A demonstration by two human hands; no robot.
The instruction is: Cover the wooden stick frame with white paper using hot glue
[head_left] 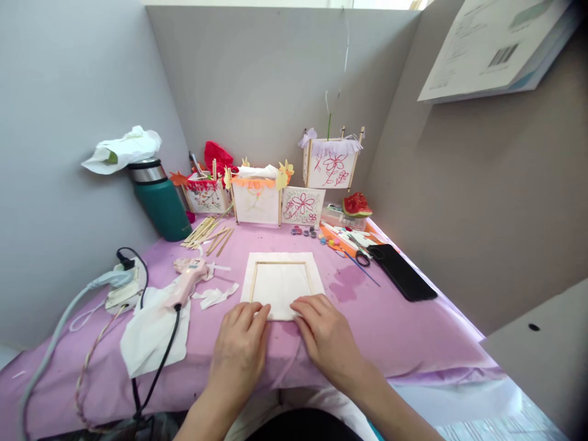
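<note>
A white sheet (283,285) lies flat in front of me, with a square frame of thin wooden sticks (280,263) on it. At the sheet's near left corner, my left hand (241,340) has its thumb and fingers closed on the edge. My right hand (328,331) pinches the same near edge at the right corner. The near stick is mostly hidden by the fingers and the sheet's edge, which looks folded up there.
A pink glue gun (190,278) rests on tissue at left, beside a power strip (126,285). Loose sticks (206,233), a green bottle (160,202) and decorated paper lanterns (257,199) stand behind. Scissors (362,258) and a phone (402,272) lie right.
</note>
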